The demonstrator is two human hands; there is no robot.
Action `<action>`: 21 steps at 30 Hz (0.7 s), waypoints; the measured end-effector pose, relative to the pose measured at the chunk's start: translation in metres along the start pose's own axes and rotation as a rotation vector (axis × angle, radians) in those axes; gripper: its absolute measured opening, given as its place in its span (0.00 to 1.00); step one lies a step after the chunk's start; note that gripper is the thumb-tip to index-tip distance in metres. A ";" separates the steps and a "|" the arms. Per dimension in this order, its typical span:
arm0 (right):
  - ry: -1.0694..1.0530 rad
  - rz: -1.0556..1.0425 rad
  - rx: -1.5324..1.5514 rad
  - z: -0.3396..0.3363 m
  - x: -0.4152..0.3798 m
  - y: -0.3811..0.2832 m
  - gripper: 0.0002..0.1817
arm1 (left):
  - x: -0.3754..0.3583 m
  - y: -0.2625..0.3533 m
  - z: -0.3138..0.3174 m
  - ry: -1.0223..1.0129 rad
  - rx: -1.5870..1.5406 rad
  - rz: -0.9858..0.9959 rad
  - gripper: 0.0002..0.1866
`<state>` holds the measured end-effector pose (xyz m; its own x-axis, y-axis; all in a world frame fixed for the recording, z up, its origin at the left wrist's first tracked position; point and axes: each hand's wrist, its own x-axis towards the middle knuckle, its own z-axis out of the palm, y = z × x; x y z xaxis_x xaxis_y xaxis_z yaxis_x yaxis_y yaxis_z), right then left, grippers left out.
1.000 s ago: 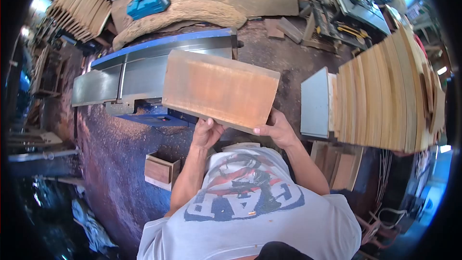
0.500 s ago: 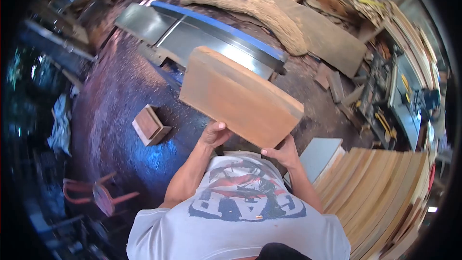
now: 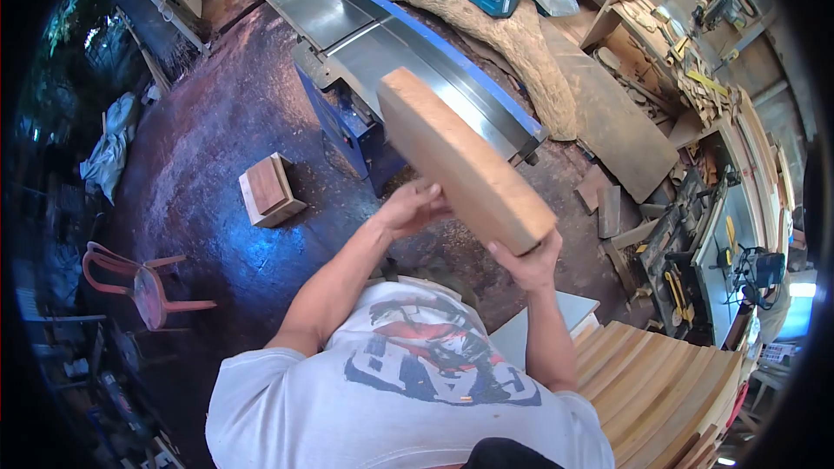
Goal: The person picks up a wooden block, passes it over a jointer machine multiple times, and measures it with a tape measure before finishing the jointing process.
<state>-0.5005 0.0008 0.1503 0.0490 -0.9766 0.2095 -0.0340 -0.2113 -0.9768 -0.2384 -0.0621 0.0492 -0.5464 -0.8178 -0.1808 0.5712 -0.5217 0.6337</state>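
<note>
**Above the workshop floor, a heavy plank held on a tilt**

Over the sawdust-strewn floor (image 3: 200,174), the person holds a thick wooden plank (image 3: 465,161) in the air, tilted, its far end near the blue-edged planing machine (image 3: 408,43). The left hand (image 3: 415,208) wraps one long edge; the right hand (image 3: 530,265) cups the near corner. Gripped only at its low end, the plank could twist or slip. It looks reddish-brown, rough-faced, with rounded corners.

Both hands grip a thick wooden board (image 3: 465,161), tilted: left hand (image 3: 415,208) on its near side, right hand (image 3: 532,265) under the end. Blue planer (image 3: 408,52) just behind the board.
</note>
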 end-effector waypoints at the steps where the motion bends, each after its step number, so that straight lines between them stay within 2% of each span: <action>1: -0.060 -0.173 -0.164 0.003 0.019 -0.008 0.44 | 0.007 0.007 0.006 0.099 0.009 0.005 0.26; 4: -0.245 -0.588 -0.574 0.006 0.065 0.010 0.45 | 0.013 0.032 0.030 0.391 0.032 0.066 0.22; 5: -0.311 -0.707 -0.701 0.003 0.075 0.024 0.46 | 0.011 0.033 0.026 0.395 -0.028 0.065 0.23; 7: -0.490 -0.721 -0.912 -0.005 0.089 0.044 0.43 | 0.008 0.030 0.009 0.400 -0.158 0.060 0.25; 9: -0.678 -0.758 -1.136 -0.014 0.104 0.073 0.39 | 0.005 0.023 -0.005 0.408 -0.079 -0.002 0.30; 10: -0.705 -0.846 -1.171 -0.018 0.110 0.097 0.35 | 0.006 0.024 -0.007 0.440 -0.003 -0.042 0.31; 11: -0.699 -0.803 -1.198 -0.018 0.116 0.108 0.34 | 0.007 0.023 -0.008 0.471 0.072 -0.084 0.33; 14: -0.697 -0.657 -1.309 -0.013 0.140 0.134 0.35 | 0.018 0.029 -0.015 0.499 0.227 -0.048 0.34; 17: -0.677 -0.412 -1.556 0.014 0.171 0.138 0.38 | 0.033 0.046 -0.042 0.533 0.784 -0.007 0.33; 18: -0.700 -0.370 -1.623 0.020 0.184 0.143 0.43 | 0.040 0.053 -0.047 0.546 0.898 0.134 0.32; 20: -0.802 -0.194 -1.477 0.035 0.202 0.120 0.45 | 0.061 0.064 -0.049 0.589 1.103 0.430 0.30; 21: -0.863 -0.109 -1.403 0.042 0.208 0.112 0.46 | 0.076 0.072 -0.052 0.548 1.181 0.482 0.31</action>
<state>-0.4526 -0.2243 0.0828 0.6006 -0.7478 -0.2830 -0.7893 -0.6110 -0.0604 -0.2066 -0.1740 0.0416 0.0189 -0.9898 0.1409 -0.3682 0.1241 0.9214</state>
